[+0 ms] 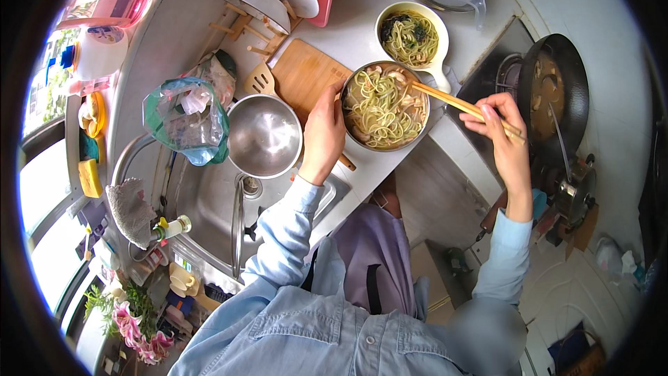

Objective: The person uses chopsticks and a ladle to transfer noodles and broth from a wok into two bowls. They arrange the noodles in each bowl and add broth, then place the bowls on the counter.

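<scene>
My left hand (324,136) grips the left side of a round metal bowl (399,147) at the counter's front edge. Inside it lie greenish noodles (381,113) in broth with pale sliced pieces, perhaps mushroom. My right hand (502,125) is closed around wooden chopsticks (449,99), whose tips reach over the bowl's right rim to the food. Just behind stands a white handled bowl (443,47) of noodles topped with something dark. A wooden cutting board (299,73) lies behind my left hand, partly hidden by it.
On the stove at right sits a black wok (577,90) with brown broth and a utensil. An empty metal bowl (264,136) stands by the sink (202,198), beside a slotted wooden spatula (261,82) and a plastic bag (186,125). A dish rack (254,35) holds plates.
</scene>
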`<action>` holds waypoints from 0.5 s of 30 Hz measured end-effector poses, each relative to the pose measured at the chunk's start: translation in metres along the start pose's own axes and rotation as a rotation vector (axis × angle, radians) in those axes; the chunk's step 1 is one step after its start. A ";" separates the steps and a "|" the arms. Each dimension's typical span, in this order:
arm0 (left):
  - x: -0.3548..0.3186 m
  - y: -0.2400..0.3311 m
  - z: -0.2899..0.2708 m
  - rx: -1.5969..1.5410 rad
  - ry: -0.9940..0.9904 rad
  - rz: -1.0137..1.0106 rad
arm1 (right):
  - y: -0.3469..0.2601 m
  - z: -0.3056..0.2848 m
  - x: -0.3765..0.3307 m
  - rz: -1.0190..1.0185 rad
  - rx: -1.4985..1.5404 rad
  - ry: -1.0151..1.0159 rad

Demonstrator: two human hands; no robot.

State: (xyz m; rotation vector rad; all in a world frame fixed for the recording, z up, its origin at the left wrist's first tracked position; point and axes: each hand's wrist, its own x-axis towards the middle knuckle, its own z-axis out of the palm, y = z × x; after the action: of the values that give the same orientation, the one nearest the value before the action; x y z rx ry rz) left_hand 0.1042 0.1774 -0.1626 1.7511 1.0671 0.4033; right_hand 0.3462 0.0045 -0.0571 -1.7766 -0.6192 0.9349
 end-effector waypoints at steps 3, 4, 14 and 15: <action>0.003 -0.002 -0.001 0.003 -0.017 0.006 | 0.004 -0.014 0.023 0.026 -0.007 -0.031; 0.004 -0.002 -0.002 0.005 -0.031 -0.006 | 0.003 -0.013 0.029 0.016 0.014 -0.005; 0.007 -0.008 -0.002 -0.029 -0.049 -0.011 | 0.054 0.013 0.076 0.132 0.256 -0.066; 0.007 -0.008 -0.003 -0.040 -0.061 -0.042 | 0.055 0.013 0.075 0.127 0.270 -0.061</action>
State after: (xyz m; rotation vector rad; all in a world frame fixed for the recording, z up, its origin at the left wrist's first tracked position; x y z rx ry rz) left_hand 0.1025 0.1855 -0.1699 1.6926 1.0441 0.3402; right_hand 0.3775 0.0475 -0.1341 -1.5635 -0.4004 1.1083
